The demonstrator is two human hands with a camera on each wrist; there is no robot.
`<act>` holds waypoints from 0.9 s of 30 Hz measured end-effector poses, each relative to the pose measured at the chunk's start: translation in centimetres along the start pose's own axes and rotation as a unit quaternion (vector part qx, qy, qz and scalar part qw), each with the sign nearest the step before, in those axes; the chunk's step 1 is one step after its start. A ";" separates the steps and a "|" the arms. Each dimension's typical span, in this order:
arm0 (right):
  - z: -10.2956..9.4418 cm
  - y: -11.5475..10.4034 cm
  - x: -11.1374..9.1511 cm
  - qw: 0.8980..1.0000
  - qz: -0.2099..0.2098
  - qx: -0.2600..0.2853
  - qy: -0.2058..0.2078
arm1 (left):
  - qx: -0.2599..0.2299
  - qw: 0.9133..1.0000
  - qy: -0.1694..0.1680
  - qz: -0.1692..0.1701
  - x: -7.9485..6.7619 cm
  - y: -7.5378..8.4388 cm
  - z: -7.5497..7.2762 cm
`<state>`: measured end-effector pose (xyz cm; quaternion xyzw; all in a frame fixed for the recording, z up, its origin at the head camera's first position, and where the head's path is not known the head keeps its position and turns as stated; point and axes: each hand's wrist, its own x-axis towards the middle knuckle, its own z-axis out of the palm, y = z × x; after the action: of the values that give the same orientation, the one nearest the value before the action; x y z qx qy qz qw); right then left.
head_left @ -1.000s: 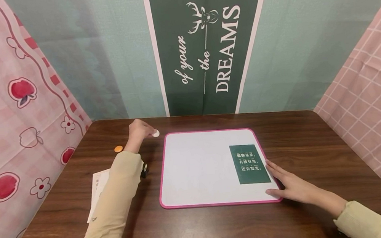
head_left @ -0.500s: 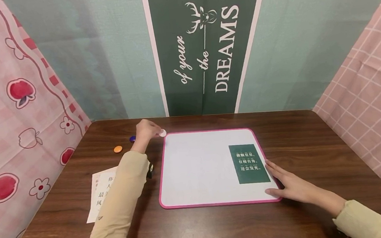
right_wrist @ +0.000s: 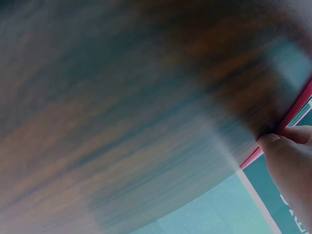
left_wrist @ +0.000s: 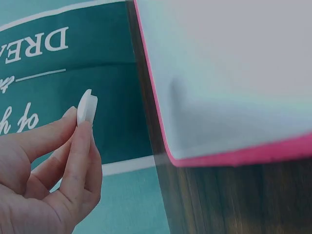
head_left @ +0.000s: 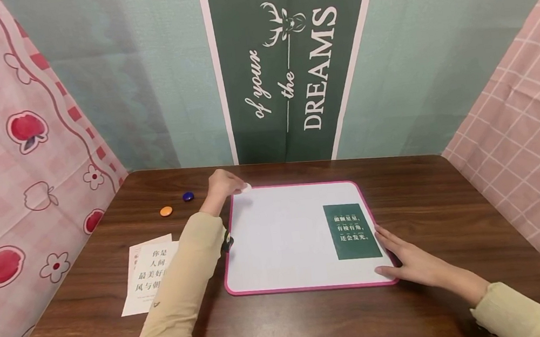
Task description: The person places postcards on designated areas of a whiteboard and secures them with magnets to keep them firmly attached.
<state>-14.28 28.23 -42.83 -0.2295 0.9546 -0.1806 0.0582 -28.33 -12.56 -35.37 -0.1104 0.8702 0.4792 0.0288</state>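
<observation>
My left hand [head_left: 223, 184] pinches a white round magnet [head_left: 247, 187] between thumb and fingertips, just above the far left corner of a pink-rimmed whiteboard [head_left: 279, 238]. In the left wrist view the magnet [left_wrist: 87, 108] is seen nearly edge-on, apart from the board. A green card [head_left: 356, 249] with white writing lies on the board's right part. My right hand [head_left: 418, 264] rests with spread, mostly straight fingers on the board's right edge, beside that card. The right wrist view shows only part of this hand [right_wrist: 292, 163] at the pink rim.
An orange magnet [head_left: 166, 211] and a dark blue magnet [head_left: 188, 196] lie on the wooden table [head_left: 285, 327] left of the board. Two overlapping printed cards [head_left: 148, 297] lie nearer, partly under the left sleeve. Cloth curtains [head_left: 164, 81] stand behind and on both sides.
My left hand has carried the white magnet rightward, from beside the board to over its far left corner. The blue magnet and more of the printed cards have come into view. The right hand stays put.
</observation>
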 end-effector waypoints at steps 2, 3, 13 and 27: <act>0.0 0.0 0.0 1.000 0.000 0.000 0.000 | 0.001 1.000 -0.002 0.004 0.0 0.3 0.3; 0.0 0.0 0.0 1.000 0.000 0.000 0.001 | 0.000 1.000 -0.003 0.005 -0.1 0.4 0.5; 0.0 0.0 0.1 1.000 -0.004 -0.005 0.004 | -0.011 1.000 -0.015 0.004 -0.3 1.3 1.7; 0.1 0.1 0.0 1.000 -0.001 0.000 0.003 | -0.003 0.999 -0.029 0.014 -0.4 2.3 3.9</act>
<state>-14.34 28.33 -42.94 -0.2299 0.9545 -0.1817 0.0554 -28.65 -7.99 -35.48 -0.0844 0.8689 0.4855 0.0471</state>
